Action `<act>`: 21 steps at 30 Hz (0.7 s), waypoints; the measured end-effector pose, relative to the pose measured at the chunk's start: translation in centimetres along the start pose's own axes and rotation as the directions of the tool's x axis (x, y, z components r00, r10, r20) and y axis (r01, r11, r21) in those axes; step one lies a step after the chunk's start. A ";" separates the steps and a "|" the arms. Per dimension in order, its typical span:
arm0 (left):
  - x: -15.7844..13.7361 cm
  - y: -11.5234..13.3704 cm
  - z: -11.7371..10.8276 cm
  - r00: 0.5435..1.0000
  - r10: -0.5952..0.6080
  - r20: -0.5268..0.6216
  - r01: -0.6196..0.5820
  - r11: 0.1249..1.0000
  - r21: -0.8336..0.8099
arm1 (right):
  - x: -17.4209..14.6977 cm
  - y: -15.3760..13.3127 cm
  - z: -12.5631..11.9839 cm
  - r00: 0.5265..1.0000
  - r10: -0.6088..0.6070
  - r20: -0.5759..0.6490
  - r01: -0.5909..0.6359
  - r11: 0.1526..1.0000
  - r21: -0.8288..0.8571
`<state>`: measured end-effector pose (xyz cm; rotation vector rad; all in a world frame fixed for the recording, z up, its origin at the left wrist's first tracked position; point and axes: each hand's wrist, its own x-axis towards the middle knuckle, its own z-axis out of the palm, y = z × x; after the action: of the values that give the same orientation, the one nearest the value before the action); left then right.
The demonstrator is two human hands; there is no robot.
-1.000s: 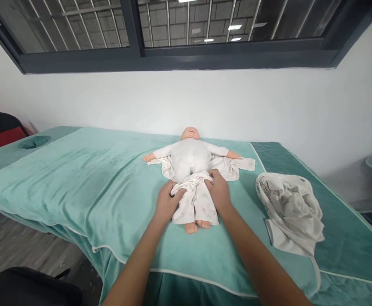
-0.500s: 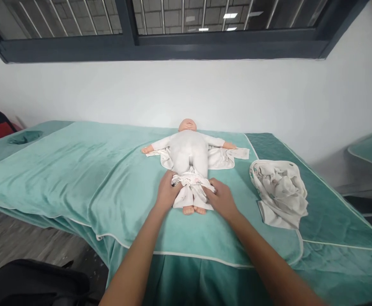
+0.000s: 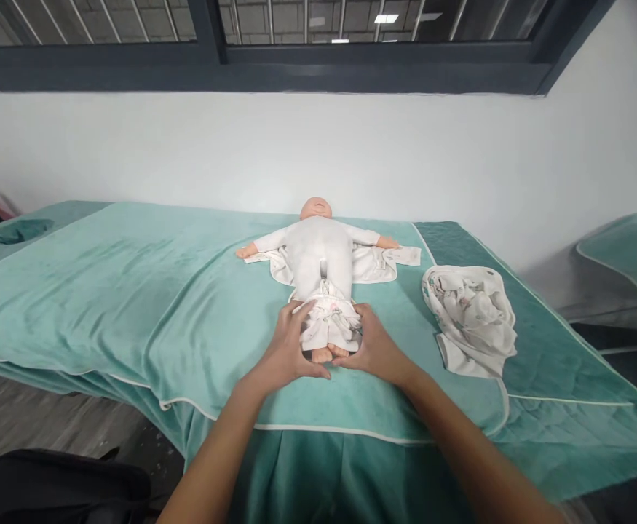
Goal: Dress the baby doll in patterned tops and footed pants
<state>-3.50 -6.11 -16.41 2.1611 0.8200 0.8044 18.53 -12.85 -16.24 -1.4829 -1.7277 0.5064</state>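
Observation:
A baby doll (image 3: 321,244) in a white bodysuit lies on its back, head toward the wall and arms spread. White patterned baby pants (image 3: 330,320) are bunched around its lower legs, and its bare feet (image 3: 322,355) show below the hems. At the left side of the pants is my left hand (image 3: 285,349), open in a curve, thumb apart from the fingers. My right hand (image 3: 381,349) curves along the other side, also open, its thumb near a foot. A white baby shirt (image 3: 378,263) lies spread beneath the doll's back and arms.
A crumpled pile of white baby clothes (image 3: 474,313) lies to the right. All rests on a bed with a green cover (image 3: 105,291), against a white wall (image 3: 187,153) below a barred window. A black bag or chair (image 3: 56,484) is at the lower left.
Both hands have let go of the pants' waistband, and their thumbs have swung down toward the feet. The waistband sits slightly higher on the legs. The view has shifted a little.

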 end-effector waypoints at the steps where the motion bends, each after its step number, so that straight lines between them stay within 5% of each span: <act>1: -0.1 0.0 0.3 1.000 0.000 -0.006 0.000 0.999 0.051 | 0.1 -0.2 0.1 1.000 0.010 -0.017 -0.010 1.000 0.003; 10: 0.7 0.3 0.1 0.993 0.060 -0.105 -0.030 0.964 0.264 | 1.2 -1.7 -0.7 0.993 0.114 -0.024 -0.113 0.993 0.017; 17: 0.0 4.6 -1.9 0.944 -0.322 -0.076 0.322 0.947 -0.020 | 0.8 -4.0 -2.9 0.962 0.272 -0.015 -0.273 0.958 -0.090; 21: -0.3 6.4 -1.9 0.910 -0.415 0.007 0.405 0.884 -0.233 | 0.4 -5.4 -4.7 0.943 0.317 0.107 -0.314 0.949 -0.044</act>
<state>-3.07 -9.30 -10.53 1.6887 1.1024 0.6873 18.68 -14.66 -9.35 -1.7931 -1.5913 0.7489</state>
